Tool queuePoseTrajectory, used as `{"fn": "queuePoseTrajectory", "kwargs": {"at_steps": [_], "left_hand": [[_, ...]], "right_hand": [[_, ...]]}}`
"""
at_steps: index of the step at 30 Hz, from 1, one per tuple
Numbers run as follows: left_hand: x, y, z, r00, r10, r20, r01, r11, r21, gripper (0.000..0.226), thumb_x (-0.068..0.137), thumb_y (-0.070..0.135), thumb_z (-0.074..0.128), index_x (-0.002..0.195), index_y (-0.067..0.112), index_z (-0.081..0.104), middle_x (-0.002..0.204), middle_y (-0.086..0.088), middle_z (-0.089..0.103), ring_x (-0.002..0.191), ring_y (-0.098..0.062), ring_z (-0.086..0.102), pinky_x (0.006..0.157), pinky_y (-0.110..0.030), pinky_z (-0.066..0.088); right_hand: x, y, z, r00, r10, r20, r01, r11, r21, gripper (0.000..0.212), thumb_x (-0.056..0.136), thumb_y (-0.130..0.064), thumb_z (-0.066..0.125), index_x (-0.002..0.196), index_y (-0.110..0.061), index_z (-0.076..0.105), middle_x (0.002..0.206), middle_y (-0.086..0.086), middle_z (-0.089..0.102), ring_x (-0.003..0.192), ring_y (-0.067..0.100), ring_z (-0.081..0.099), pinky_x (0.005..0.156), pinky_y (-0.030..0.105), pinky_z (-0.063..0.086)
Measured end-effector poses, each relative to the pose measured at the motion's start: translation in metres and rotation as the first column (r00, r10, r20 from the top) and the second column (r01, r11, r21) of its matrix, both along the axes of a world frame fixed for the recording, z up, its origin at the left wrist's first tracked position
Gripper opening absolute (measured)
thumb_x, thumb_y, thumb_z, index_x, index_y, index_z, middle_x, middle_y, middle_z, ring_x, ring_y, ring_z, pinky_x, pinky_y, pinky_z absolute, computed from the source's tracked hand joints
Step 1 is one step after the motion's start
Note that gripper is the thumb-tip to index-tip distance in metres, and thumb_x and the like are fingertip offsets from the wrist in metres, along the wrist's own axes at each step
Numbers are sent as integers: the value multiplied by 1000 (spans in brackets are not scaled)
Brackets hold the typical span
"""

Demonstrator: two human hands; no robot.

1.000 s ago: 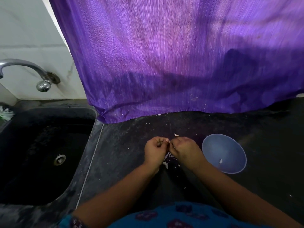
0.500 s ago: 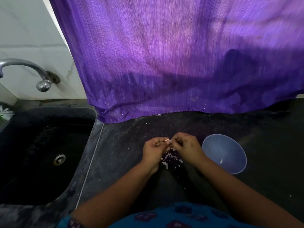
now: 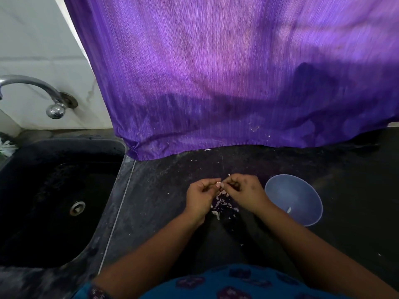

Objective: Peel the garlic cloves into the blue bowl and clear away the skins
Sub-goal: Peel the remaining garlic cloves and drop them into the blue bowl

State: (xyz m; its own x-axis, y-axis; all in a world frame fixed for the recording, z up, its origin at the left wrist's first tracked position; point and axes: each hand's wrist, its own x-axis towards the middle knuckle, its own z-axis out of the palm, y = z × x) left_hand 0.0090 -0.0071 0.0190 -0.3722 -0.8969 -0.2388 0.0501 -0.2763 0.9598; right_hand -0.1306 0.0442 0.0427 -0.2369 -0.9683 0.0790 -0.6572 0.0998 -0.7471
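Note:
My left hand (image 3: pixel 200 196) and my right hand (image 3: pixel 245 190) meet fingertip to fingertip above the dark counter (image 3: pixel 164 190). Both pinch one small pale garlic clove (image 3: pixel 218 184) between them. Under the hands lies a small heap of white and purple garlic skins (image 3: pixel 222 206). The blue bowl (image 3: pixel 302 190) stands just right of my right hand. One small white piece (image 3: pixel 288 209) lies inside it, near its front wall.
A black sink (image 3: pixel 54 201) with a metal drain fills the left, with a chrome tap (image 3: pixel 43 91) above it. A purple cloth (image 3: pixel 237 83) hangs along the back, its hem on the counter. Stray skin flecks dot the counter.
Both hands have drifted slightly apart at the wrists, uncovering more of the skin heap beneath them. The fingertips stay together on the clove. The bowl has not moved.

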Motion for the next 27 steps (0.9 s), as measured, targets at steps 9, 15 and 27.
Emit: {"fn": "queuePoseTrajectory", "kwargs": {"at_steps": [9,15,27], "left_hand": [[3,4,6,969,-19,245,81,966,-246,14,89,3,64,93,10,74,82,3,73,77,-4,69,75,-19,55],[4,1,7,990,-44,134,61,990,-125,12,88,0,65,93,7,73,84,-10,74,80,-15,69,79,-25,57],[4,-1,20,976,1,-218,54,968,246,16,91,-7,54,97,1,67,79,-10,71,78,-15,71,78,-21,57]], "right_hand": [[2,-4,-6,891,137,-433,-182,981,-64,21,87,-25,60,82,-7,70,73,10,66,63,26,61,59,31,47],[-1,-1,0,992,80,-94,-86,994,-61,3,84,-13,70,82,-11,72,74,-3,67,67,10,63,63,22,50],[0,-2,0,925,-198,323,131,967,218,28,97,-13,46,77,-16,65,70,0,65,67,13,59,74,38,49]]}}
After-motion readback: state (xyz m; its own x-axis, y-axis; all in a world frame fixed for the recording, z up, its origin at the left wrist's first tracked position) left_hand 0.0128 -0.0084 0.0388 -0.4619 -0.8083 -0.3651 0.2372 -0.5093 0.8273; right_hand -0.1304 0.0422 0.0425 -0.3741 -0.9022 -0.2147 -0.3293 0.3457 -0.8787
